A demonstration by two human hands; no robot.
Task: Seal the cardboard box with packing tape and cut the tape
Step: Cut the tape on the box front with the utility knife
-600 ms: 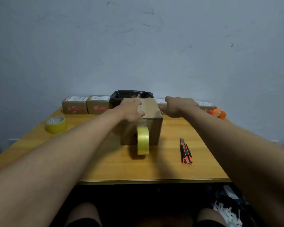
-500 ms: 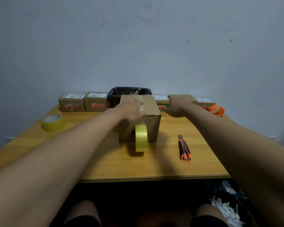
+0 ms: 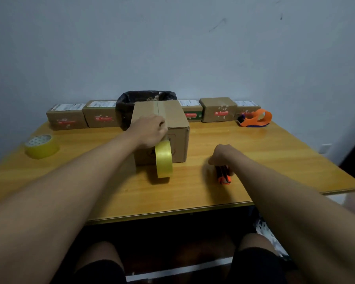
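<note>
A brown cardboard box [image 3: 173, 117] stands in the middle of the wooden table [image 3: 275, 156], with a strip of tape running along its top seam. A yellow tape roll [image 3: 163, 158] hangs on edge against the box's front face, joined to that strip. My left hand [image 3: 149, 130] presses on the box's front top edge, just above the roll. My right hand [image 3: 220, 155] is down on the table to the right of the box, fingers curled over an orange-and-black utility knife [image 3: 223, 177], whose near end sticks out below the hand.
A second yellow tape roll [image 3: 41, 145] lies flat at the table's left. Several small labelled boxes [image 3: 67, 116] line the back edge beside a black-lined bin [image 3: 131, 103]. An orange tape dispenser [image 3: 255, 117] sits at the back right. The table's front edge is near my knees.
My right hand left the far right edge of the box and came down toward me onto the utility knife. My left hand stayed on the box's front edge.
</note>
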